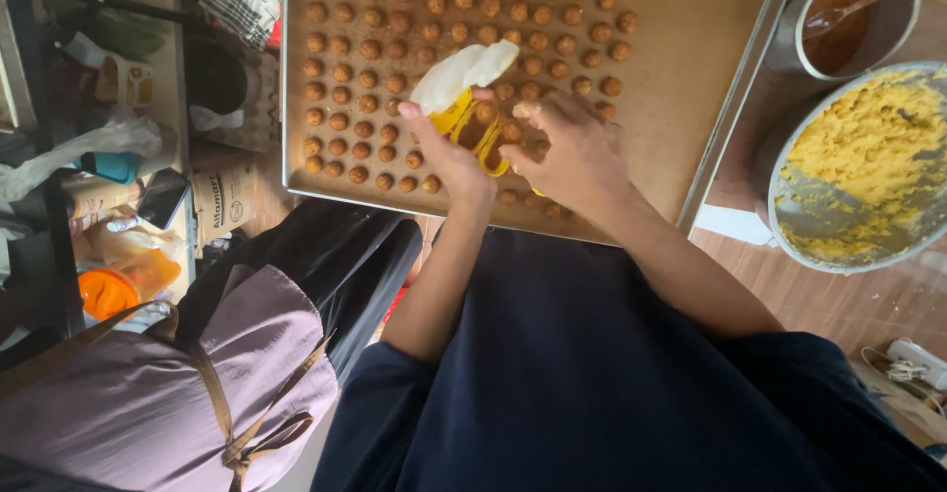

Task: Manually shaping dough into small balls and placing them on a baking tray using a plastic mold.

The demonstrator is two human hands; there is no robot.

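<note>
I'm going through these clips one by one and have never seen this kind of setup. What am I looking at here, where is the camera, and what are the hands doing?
There is no machine here: a person wears one camera on the head, looking down at their own two bare hands. A large baking tray lined with paper holds rows of small brown dough balls. The left hand holds a yellow and white plastic tool over the balls; the right hand touches the balls beside it. To the right stand a metal bowl of yellow dough and a pot of brown filling with a spoon. Another person in a grey top sits at lower left.
</note>
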